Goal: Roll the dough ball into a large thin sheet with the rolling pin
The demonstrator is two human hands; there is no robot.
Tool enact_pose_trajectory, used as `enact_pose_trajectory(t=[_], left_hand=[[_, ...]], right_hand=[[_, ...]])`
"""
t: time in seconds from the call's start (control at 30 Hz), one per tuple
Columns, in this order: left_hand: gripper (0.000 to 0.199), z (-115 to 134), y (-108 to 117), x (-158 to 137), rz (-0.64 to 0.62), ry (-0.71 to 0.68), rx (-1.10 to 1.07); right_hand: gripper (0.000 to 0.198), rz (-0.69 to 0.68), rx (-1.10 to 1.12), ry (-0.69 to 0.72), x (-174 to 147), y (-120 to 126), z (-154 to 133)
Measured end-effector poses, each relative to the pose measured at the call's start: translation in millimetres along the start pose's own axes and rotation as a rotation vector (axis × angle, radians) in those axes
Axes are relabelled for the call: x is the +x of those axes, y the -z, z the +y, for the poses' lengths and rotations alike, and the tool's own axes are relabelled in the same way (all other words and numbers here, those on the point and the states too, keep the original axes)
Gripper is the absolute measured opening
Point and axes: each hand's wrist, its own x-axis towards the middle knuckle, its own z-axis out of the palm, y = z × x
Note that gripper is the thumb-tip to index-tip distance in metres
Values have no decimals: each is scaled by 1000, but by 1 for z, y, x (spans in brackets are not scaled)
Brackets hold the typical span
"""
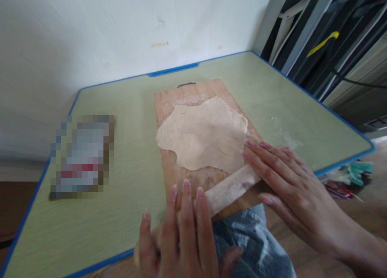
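Observation:
A thin, flattened sheet of dough (205, 133) with an uneven edge lies on a wooden board (172, 181). Across the near end of the board rests a flour-dusted rolling pin (231, 189), slanting up to the right. My left hand (187, 237) lies over the pin's left part with fingers stretched out and spread. On its right end is my right hand (287, 185), fingers extended flat and the thumb apart. Its fingertips reach the dough's right edge. Both palms hide parts of the pin.
The board sits on a light green table (133, 157) with a blue rim, against a white wall (127, 32). A blurred-out flat object (86, 149) lies at the left. Dark panels and a cable stand beyond the right edge; assorted clutter (347, 179) is below it.

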Motion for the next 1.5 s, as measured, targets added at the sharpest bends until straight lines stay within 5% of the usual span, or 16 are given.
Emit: enact_pose_trajectory(t=[0.57,1.03,1.17,1.5], left_hand=[[66,-25,-3,56,-119,15,-23],[73,-54,-10,85,-254,159,-100],[69,-49,-7,80,-233,144,-60],[59,-22,1,41,-94,-4,-25]], right_hand=[[58,-156,114,212,82,-3,34],[66,-361,190,206,168,-23,45],[66,-323,118,177,155,-22,40],[52,-90,30,147,64,0,18]])
